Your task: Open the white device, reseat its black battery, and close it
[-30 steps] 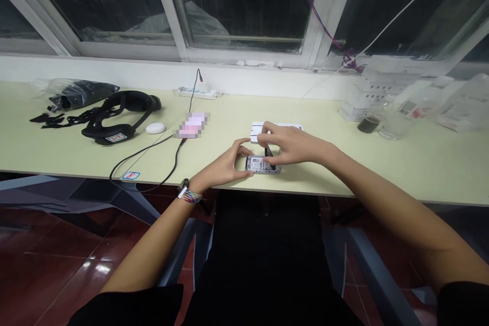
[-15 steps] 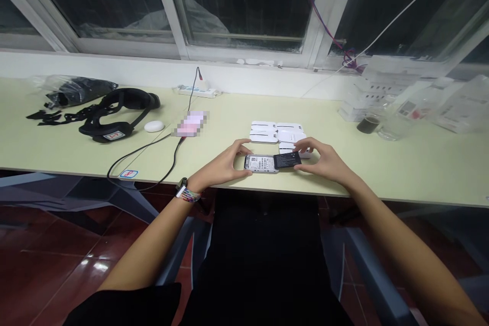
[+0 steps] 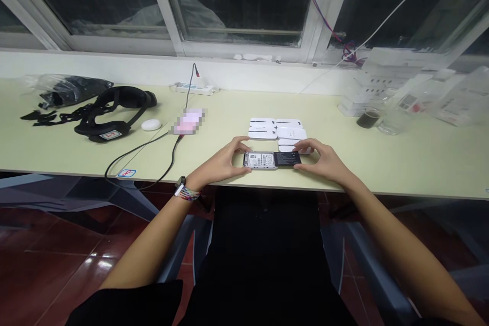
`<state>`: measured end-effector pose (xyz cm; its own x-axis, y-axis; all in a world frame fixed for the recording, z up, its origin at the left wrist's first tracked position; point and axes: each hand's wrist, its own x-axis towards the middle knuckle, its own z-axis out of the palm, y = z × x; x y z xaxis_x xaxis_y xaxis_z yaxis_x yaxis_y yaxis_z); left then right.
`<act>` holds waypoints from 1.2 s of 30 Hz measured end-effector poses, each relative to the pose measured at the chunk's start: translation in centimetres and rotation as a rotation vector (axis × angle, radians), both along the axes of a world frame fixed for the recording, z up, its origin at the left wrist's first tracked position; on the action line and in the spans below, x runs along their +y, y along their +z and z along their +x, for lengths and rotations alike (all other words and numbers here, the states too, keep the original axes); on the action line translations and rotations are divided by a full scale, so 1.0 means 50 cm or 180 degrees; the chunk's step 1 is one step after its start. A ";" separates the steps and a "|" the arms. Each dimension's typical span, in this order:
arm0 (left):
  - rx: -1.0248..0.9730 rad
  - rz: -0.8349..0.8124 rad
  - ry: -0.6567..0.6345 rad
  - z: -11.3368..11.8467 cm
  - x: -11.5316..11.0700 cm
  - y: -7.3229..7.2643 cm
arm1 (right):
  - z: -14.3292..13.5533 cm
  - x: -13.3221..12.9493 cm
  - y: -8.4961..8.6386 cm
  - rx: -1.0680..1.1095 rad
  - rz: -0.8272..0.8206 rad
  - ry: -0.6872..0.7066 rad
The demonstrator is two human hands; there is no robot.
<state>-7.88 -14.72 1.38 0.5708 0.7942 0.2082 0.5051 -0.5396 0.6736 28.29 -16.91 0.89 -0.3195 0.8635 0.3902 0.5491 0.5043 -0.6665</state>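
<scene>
A small opened device with a white printed label inside its bay [image 3: 262,161] lies near the table's front edge, like a pocket Wi-Fi router. My left hand [image 3: 227,161] grips its left end between thumb and fingers. Against the device's right end sits a flat black battery [image 3: 287,159] with fine print on top. My right hand [image 3: 326,162] pinches the battery's right end, thumb in front and fingers behind. Just behind are several white rounded cases [image 3: 292,134] with black lines, laid in two columns; the right fingers partly cover the nearest one.
To the left are a black headset [image 3: 114,114], a white oval case [image 3: 151,125], a blurred-out phone [image 3: 190,121] on a black cable and a power strip [image 3: 194,89]. Clear bottles [image 3: 393,119], a dark-filled jar [image 3: 368,119] and white boxes [image 3: 382,81] stand at the right back.
The battery has gone from slightly tilted to flatter and more in line with the device's right end. Both hands keep their grips. The view has shifted slightly.
</scene>
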 end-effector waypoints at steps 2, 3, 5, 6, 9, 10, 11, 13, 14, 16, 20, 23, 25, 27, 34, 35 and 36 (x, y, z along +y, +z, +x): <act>0.0006 -0.0009 -0.0008 0.000 0.000 0.000 | -0.001 -0.001 0.001 0.0004 -0.0008 -0.0033; 0.0003 -0.0010 -0.0011 0.000 0.000 0.000 | -0.002 -0.002 0.001 0.0011 -0.0017 -0.0044; -0.0001 -0.0012 -0.0009 0.000 0.000 0.000 | -0.003 -0.003 0.002 0.0018 -0.0043 -0.0050; -0.0002 -0.0015 -0.0007 0.001 0.000 0.001 | -0.003 -0.003 0.003 0.0014 -0.0058 -0.0046; -0.0022 -0.0019 -0.0006 0.001 0.000 0.002 | -0.003 -0.003 0.002 -0.0010 -0.0076 -0.0041; -0.0032 -0.0019 -0.0005 0.001 0.000 0.002 | -0.003 -0.003 0.001 -0.0017 -0.0077 -0.0043; -0.0043 -0.0022 -0.0003 0.001 -0.001 0.003 | -0.003 -0.003 0.000 -0.0018 -0.0075 -0.0050; -0.0047 -0.0041 0.0007 0.000 -0.003 0.004 | -0.004 -0.003 -0.002 -0.0024 -0.0091 -0.0053; -0.0041 -0.0051 0.0013 0.000 -0.004 0.004 | -0.004 -0.003 -0.002 -0.0024 -0.0097 -0.0051; -0.0028 -0.0061 0.0022 0.000 -0.005 0.005 | -0.004 -0.003 -0.003 -0.0021 -0.0101 -0.0048; -0.0028 -0.0073 0.0030 0.001 -0.006 0.006 | -0.005 -0.003 -0.002 -0.0029 -0.0097 -0.0058; -0.0030 -0.0106 0.0040 0.001 -0.005 0.006 | -0.005 -0.004 -0.002 -0.0031 -0.0100 -0.0052; -0.0021 -0.0115 0.0038 0.002 -0.005 0.006 | -0.006 -0.005 -0.001 -0.0026 -0.0080 -0.0042; -0.0023 -0.0108 0.0039 0.002 -0.006 0.006 | -0.008 -0.006 0.001 -0.0013 -0.0034 -0.0054; -0.0062 -0.0086 0.0028 0.000 -0.005 0.004 | -0.031 0.000 0.019 0.0026 -0.0028 0.0051; -0.0062 -0.0082 0.0027 0.000 -0.005 0.003 | -0.035 0.003 0.022 0.0047 -0.0026 0.0065; -0.0064 -0.0079 0.0022 0.000 -0.004 0.003 | -0.039 0.007 0.024 0.0077 -0.0028 0.0081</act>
<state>-7.87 -14.94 1.51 0.5611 0.8033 0.1997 0.4951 -0.5191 0.6967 26.34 -16.57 2.07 -0.3320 0.8587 0.3904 0.5198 0.5119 -0.6839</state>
